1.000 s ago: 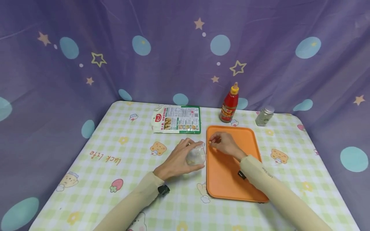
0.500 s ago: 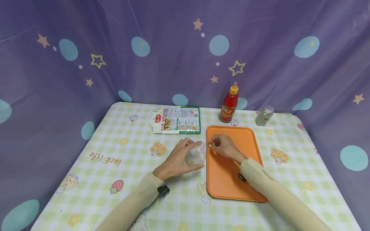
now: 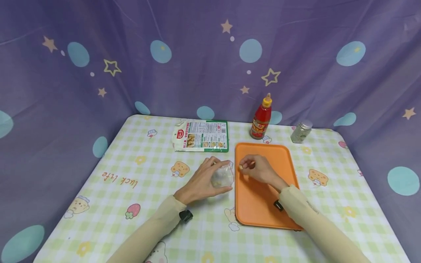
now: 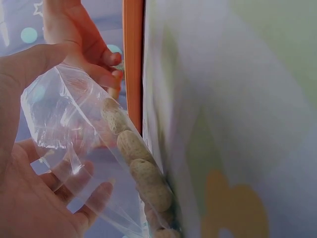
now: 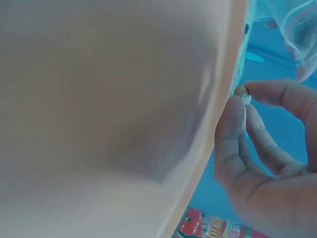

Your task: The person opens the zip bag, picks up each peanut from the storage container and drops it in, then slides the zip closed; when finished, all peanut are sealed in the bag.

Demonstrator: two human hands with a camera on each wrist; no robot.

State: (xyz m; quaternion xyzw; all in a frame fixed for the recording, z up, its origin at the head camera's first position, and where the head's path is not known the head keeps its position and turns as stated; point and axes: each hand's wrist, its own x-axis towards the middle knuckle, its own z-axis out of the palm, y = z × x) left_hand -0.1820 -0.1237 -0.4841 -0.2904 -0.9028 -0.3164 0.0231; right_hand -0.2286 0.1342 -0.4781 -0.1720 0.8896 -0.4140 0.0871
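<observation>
A clear plastic bag [image 3: 223, 176] stands at the tray's left side, its mouth spread by my left hand [image 3: 197, 184], whose thumb and fingers curve around it. Several unshelled peanuts [image 4: 148, 181] lie along the bottom of the bag in the left wrist view. Just past the bag's mouth, my right hand [image 3: 258, 168] pinches one peanut [image 5: 242, 94] between thumb and index finger. That hand hovers over the left part of the orange tray [image 3: 260, 204], near its rim.
Behind the bag lies a flat printed packet [image 3: 205, 137] with a green edge. A red sauce bottle [image 3: 261, 120] with a yellow cap stands beyond the tray. To its right is a small glass jar [image 3: 300, 133] with a silver lid. A checked cloth [image 3: 158, 204] covers the table.
My right hand has shifted slightly right and toward me, away from the bag, with the peanut in its fingertips. The left hand and the bag stay practically still.
</observation>
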